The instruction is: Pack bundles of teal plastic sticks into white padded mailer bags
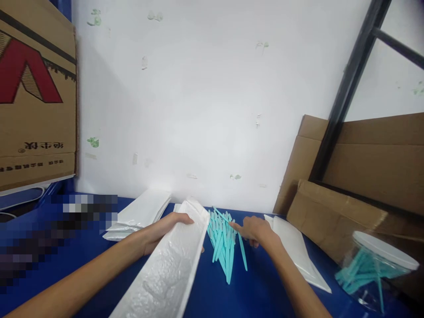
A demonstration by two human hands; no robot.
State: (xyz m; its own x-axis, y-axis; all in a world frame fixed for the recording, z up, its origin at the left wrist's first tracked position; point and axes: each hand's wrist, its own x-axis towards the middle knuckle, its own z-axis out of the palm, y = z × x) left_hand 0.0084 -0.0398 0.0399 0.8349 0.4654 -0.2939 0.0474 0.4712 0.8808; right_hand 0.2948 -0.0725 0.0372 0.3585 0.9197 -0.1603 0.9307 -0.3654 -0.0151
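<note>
My left hand (168, 227) grips a long white bubble mailer (165, 260), thumb on top and fingers underneath. The mailer slants from the lower left toward the middle of the table. Just right of its upper end lies a loose pile of slim turquoise plastic sticks (223, 243) with paler ends, too small to name more exactly. Over the pile's right side is my right hand (255, 229), its index finger stretched to the sticks and its other fingers curled. Nothing shows in its grasp. One stick lies slightly apart, below that hand.
More white mailers (141, 212) lie stacked at left, another mailer (294, 247) at right. A clear, white-lidded jar (377, 269) holds turquoise sticks. Cardboard (341, 225) leans by a black metal frame (344, 97). A large carton (36, 115) stands left; a white wall (205, 101) backs the blue table (258, 291).
</note>
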